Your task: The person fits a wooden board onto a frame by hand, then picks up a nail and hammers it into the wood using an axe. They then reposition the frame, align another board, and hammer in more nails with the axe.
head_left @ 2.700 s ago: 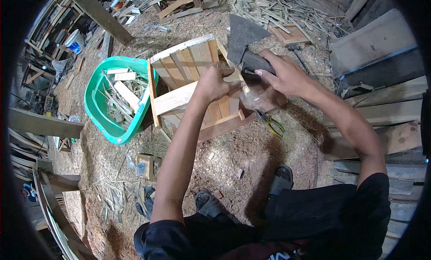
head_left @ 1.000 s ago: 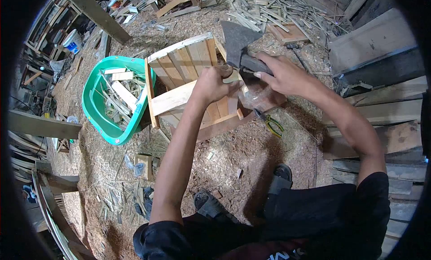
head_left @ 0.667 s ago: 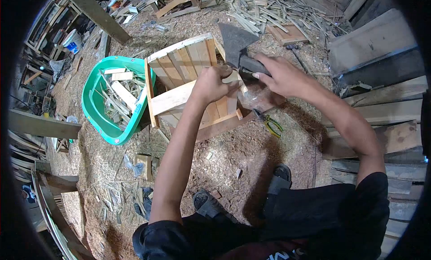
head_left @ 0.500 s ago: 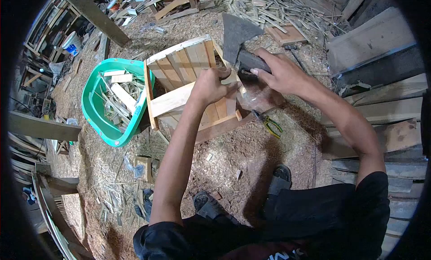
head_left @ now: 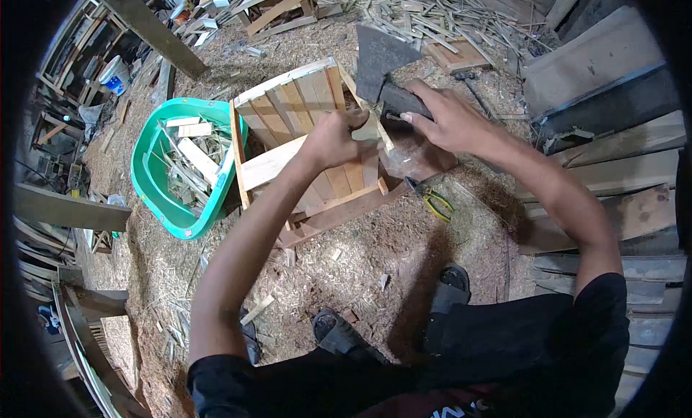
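A slatted wooden crate [head_left: 292, 97] lies on the ground in front of me, with a pale plank [head_left: 270, 165] across it. My left hand [head_left: 334, 140] is closed at the crate's right end, over the end of that plank. Whatever is between its fingers is hidden. A hatchet [head_left: 382, 57] with a broad dark blade is in my right hand [head_left: 443, 115], gripped near its head, blade upward. It is held just right of my left hand, beside the crate's end. Pliers [head_left: 436, 204] with yellow-green handles lie on the ground below my right hand.
Left of the crate stands a green plastic tub [head_left: 144, 173] holding wood offcuts. A wooden post [head_left: 148, 32] slants down at upper left. Stacked boards [head_left: 613, 158] line the right side. Thin wood strips [head_left: 447, 18] are heaped at the back. Wood shavings cover the ground.
My left forearm has swung outward to the left, and the left fingers, stretched toward the hatchet before, are now more curled. The right hand and hatchet have barely moved.
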Tool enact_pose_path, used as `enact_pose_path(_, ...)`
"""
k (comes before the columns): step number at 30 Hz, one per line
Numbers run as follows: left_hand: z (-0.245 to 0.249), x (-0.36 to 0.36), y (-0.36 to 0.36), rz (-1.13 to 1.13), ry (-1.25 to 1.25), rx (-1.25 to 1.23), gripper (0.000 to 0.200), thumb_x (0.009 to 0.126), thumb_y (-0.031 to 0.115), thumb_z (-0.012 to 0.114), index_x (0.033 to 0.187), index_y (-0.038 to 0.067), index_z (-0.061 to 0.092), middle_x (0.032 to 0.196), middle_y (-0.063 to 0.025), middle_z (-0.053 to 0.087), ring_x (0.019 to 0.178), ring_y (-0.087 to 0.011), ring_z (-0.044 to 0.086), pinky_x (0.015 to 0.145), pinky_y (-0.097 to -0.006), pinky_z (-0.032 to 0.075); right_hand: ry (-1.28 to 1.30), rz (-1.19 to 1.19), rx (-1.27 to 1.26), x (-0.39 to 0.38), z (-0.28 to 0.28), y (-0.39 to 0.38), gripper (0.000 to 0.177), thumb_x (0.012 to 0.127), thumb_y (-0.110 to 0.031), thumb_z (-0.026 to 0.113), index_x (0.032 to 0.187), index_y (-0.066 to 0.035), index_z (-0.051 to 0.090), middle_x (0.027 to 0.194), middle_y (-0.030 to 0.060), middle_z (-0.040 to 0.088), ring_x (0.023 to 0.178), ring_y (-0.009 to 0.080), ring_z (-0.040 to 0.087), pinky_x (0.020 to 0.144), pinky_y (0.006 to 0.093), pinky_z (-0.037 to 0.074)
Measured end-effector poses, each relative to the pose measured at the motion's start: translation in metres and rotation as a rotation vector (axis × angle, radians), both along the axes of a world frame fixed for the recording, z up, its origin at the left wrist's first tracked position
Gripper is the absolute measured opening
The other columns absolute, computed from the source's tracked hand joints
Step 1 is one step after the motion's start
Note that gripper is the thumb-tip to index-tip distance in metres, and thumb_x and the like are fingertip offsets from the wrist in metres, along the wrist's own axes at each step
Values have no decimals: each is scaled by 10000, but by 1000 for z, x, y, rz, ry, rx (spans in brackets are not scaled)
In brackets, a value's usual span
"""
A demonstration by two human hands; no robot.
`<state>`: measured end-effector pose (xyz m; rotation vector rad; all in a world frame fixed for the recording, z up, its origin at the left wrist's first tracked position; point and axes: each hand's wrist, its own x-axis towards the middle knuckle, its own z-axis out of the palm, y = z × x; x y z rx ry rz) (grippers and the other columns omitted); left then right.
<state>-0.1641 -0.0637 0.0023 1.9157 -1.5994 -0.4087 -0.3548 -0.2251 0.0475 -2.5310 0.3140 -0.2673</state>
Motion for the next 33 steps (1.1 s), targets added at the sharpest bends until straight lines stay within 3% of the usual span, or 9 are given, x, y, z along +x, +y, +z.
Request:
enact_pose_path(4,-5,6,1,-65,-12,-7,571,758,375,822,1140,-27,684,949,-281,693,924,-439,680,804,-453,535,88,-5,19,-3,-3,1,405,948,-174,627,1275,8,474,987,306,660,923,463,663,786,511,498)
enact_pose_path(7,-9,7,0,-57,-18,-30,597,765,373,817,1179,-30,665,967,-290,689,935,-441,677,804,-458,536,-37,49,-44,-5,-6,3,318,975,-175,602,1219,-26,463,814,275,648,797,468,662,712,534,483)
enact_pose_path(9,-6,6,0,-47,-15,51,610,773,369,810,1206,-31,655,972,-293,686,949,-440,675,812,-457,540,-64,33,-41,-4,-11,3,328,973,-178,603,1232,-27,468,829,276,651,798,467,663,718,538,481)
enact_pose_path(12,-4,3,0,-30,-97,75,682,789,358,826,1290,-55,615,1056,-275,701,788,-288,726,758,-369,552,-29,44,-41,-3,-14,3,347,975,-186,599,1253,-25,469,863,282,657,808,464,666,731,537,485)
enact_pose_path(16,-1,2,0,-28,-89,66,649,794,347,820,1273,-48,630,984,-275,704,747,-287,713,722,-379,541,81,-18,3,-1,-5,1,404,965,-192,607,1301,-5,483,995,294,663,921,440,675,798,489,512)
enact_pose_path(19,6,0,2,-25,-74,107,652,792,340,818,1277,-52,625,983,-289,693,760,-288,717,732,-375,541,-130,9,13,-1,-4,4,326,974,-193,599,1220,-21,474,884,278,659,863,466,673,757,527,501)
enact_pose_path(22,3,2,1,-30,-78,112,667,790,335,818,1287,-60,613,1014,-305,681,790,-288,726,761,-364,546,57,-15,28,-3,2,10,321,969,-186,603,1214,-18,481,888,282,660,873,477,666,753,529,496)
enact_pose_path(29,-3,4,0,-33,-41,80,657,785,334,822,1263,-73,625,1044,-294,690,851,-307,733,777,-374,550,-104,4,7,0,3,9,321,960,-174,610,1205,-14,477,846,286,652,850,488,658,730,534,490)
enact_pose_path(33,-5,6,-2,-22,-43,119,682,777,338,830,1273,-78,616,1052,-282,698,843,-305,733,775,-374,549,11,48,-12,0,-1,3,334,955,-172,613,1216,-12,479,863,287,655,855,481,660,733,529,492)
